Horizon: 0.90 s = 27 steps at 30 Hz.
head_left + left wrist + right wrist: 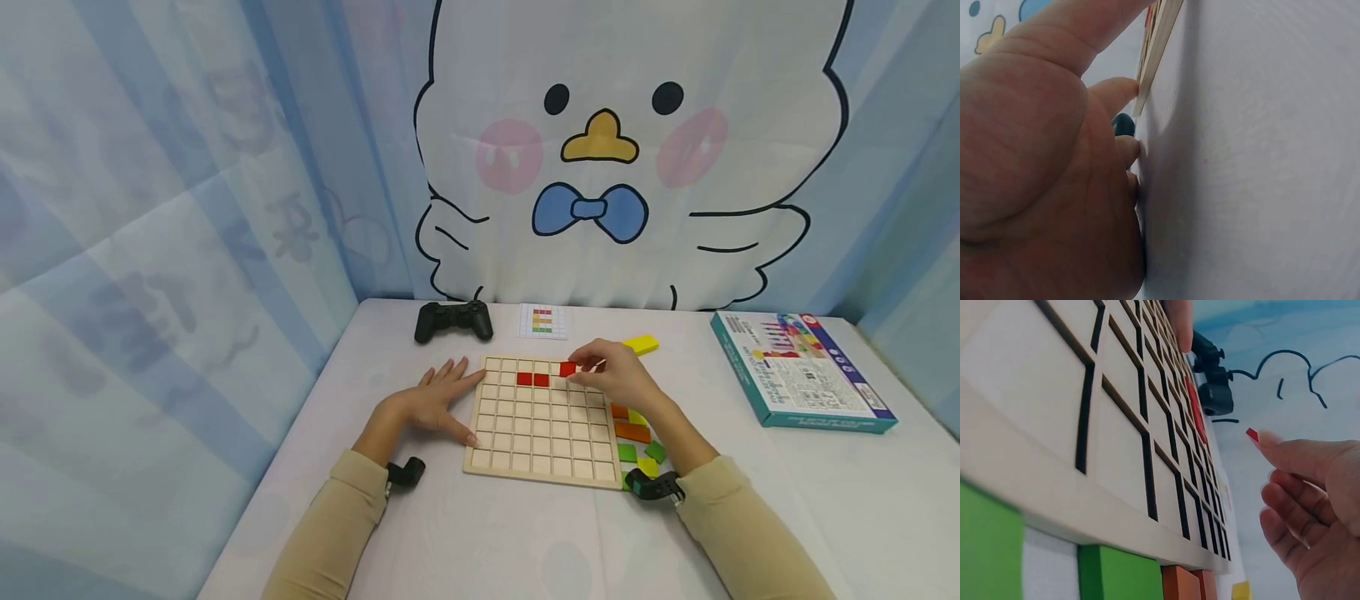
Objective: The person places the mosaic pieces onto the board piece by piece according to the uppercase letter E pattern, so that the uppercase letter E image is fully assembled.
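A wooden grid board (543,425) lies on the table with two red squares (532,379) side by side in its second row from the far edge. My left hand (431,402) rests flat with fingers spread, its thumb and index finger touching the board's left edge. Above the board's far right part, my right hand (618,375) pinches a small red tile (567,368) between thumb and fingers. In the right wrist view this tile (1252,434) is held up off the grid, seen nearly edge-on.
Green, orange and yellow blocks (632,432) lie along the board's right side, partly behind the right forearm. A yellow block (642,343) sits beyond the right hand. Farther back are a black game controller (453,322) and a pattern card (543,321). A boxed game (810,371) lies at right.
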Tool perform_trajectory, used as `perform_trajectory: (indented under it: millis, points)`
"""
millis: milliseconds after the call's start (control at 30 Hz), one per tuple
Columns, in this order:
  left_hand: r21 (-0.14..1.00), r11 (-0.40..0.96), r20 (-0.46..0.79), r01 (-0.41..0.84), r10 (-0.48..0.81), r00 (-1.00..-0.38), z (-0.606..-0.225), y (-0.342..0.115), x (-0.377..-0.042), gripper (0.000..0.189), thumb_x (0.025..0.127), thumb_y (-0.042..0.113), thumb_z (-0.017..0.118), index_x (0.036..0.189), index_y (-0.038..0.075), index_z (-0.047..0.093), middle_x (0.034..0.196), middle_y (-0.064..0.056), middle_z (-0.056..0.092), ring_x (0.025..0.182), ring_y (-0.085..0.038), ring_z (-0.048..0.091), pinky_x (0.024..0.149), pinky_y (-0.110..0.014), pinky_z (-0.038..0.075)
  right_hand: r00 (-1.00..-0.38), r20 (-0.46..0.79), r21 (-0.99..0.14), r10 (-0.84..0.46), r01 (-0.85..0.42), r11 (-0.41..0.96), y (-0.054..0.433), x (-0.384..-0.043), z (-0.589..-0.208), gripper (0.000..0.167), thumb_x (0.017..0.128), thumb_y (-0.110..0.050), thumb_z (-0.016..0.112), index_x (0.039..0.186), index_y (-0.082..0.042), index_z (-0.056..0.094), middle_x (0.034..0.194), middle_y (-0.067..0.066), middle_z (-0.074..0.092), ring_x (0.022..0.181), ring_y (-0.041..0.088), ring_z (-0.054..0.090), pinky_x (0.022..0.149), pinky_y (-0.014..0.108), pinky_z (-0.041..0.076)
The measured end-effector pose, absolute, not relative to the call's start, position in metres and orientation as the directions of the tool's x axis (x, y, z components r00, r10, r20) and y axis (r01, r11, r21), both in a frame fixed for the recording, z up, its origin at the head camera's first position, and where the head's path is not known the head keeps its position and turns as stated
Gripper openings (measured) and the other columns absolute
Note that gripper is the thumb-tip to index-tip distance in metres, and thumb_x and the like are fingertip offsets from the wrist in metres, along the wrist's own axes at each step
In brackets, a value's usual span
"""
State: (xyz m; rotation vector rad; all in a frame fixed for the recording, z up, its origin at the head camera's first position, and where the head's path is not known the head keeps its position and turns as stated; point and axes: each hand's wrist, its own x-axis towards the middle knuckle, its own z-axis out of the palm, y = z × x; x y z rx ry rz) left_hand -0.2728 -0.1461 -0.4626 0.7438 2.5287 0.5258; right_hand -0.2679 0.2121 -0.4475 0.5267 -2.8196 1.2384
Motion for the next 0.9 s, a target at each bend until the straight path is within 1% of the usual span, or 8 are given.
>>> perform_trajectory:
  millis: [167,233,500,667,900]
  points:
    - [0.472,0.783,-0.310,0.405,0.577,-0.755,-0.463,-0.146,-0.273,0.124,0.074,0.068,0.084,0.169,0.034,0.011,0.176,-0.008,-0.011,0.162,-0.030,-0.016,0.129,-0.055,-0.011,-0.941,0.139,-0.707,-0.307,-0.312,0.635,0.205,-0.268,-0.448,0.028,0.091,-0.013,0.082,0.117,-0.005,0.076,0.109,0.011,0.073,0.093,0.024,0.062,0.078,0.028,0.053]
    - [0.472,0.784,-0.311,0.404,0.576,-0.756,-0.463,-0.146,-0.274,0.124,0.074,0.069,0.083,0.169,0.034,0.011,0.176,-0.008,-0.011,0.162,-0.029,-0.017,0.129,-0.055,-0.011,-0.940,0.132,-0.702,-0.314,-0.312,0.640,0.203,-0.269,-0.449,0.028,0.090,-0.013,0.082,0.117,-0.004,0.075,0.109,0.011,0.073,0.092,0.023,0.061,0.076,0.028,0.053]
    - [0.473,0.779,-0.309,0.412,0.584,-0.750,-0.463,-0.146,-0.272,0.123,0.075,0.068,0.083,0.169,0.034,0.011,0.176,-0.008,-0.011,0.162,-0.030,-0.016,0.129,-0.055,-0.011,-0.942,0.094,-0.686,-0.323,-0.296,0.664,0.195,-0.272,-0.453,0.029,0.090,-0.013,0.082,0.116,-0.002,0.076,0.105,0.011,0.073,0.091,0.023,0.061,0.080,0.033,0.052]
    - [0.476,0.777,-0.307,0.412,0.585,-0.751,-0.461,-0.147,-0.271,0.122,0.076,0.067,0.083,0.169,0.033,0.011,0.176,-0.009,-0.010,0.162,-0.031,-0.016,0.129,-0.056,-0.010,-0.943,0.060,-0.682,-0.328,-0.278,0.676,0.193,-0.273,-0.456,0.029,0.091,-0.013,0.080,0.117,-0.001,0.075,0.104,0.010,0.072,0.090,0.022,0.059,0.081,0.034,0.051]
    - [0.472,0.779,-0.310,0.412,0.585,-0.750,-0.461,-0.147,-0.270,0.122,0.076,0.067,0.083,0.169,0.034,0.011,0.176,-0.008,-0.011,0.162,-0.031,-0.016,0.129,-0.055,-0.011,-0.936,0.052,-0.654,-0.347,-0.294,0.697,0.191,-0.275,-0.457,0.029,0.092,-0.013,0.080,0.117,0.000,0.074,0.106,0.011,0.072,0.090,0.021,0.061,0.082,0.033,0.052]
